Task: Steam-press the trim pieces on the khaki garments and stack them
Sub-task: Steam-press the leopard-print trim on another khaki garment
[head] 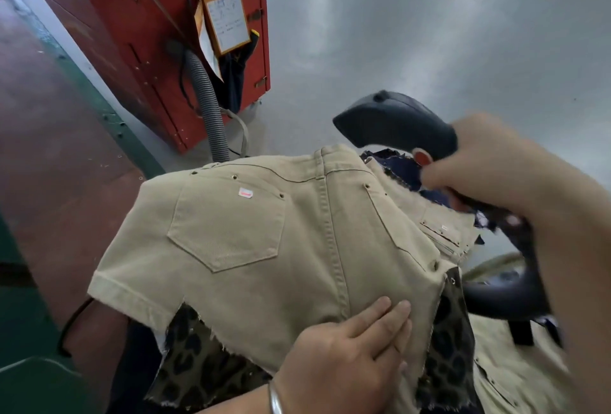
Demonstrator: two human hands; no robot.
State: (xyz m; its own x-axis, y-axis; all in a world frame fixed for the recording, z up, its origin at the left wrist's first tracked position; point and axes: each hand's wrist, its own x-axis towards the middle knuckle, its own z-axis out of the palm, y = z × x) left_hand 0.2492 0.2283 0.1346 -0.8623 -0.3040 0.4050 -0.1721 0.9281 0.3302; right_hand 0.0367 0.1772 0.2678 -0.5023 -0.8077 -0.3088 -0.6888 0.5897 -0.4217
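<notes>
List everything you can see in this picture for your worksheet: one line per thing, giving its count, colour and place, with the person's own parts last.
khaki shorts: one, khaki, centre, back pockets up
leopard-print trim: two panels showing, brown and black, at the shorts' lower edge
steam iron: one, dark blue-grey, raised at upper right
other khaki garments: count unclear, khaki, lower right
red cabinet: one, red, upper left
paper tags: a few, orange and white, hanging on the cabinet
ribbed hose: one, grey, beside the cabinet
bangle: one, silver, left wrist
left hand: flat, pressing the shorts' lower edge
right hand: grip on the iron's handle
</notes>
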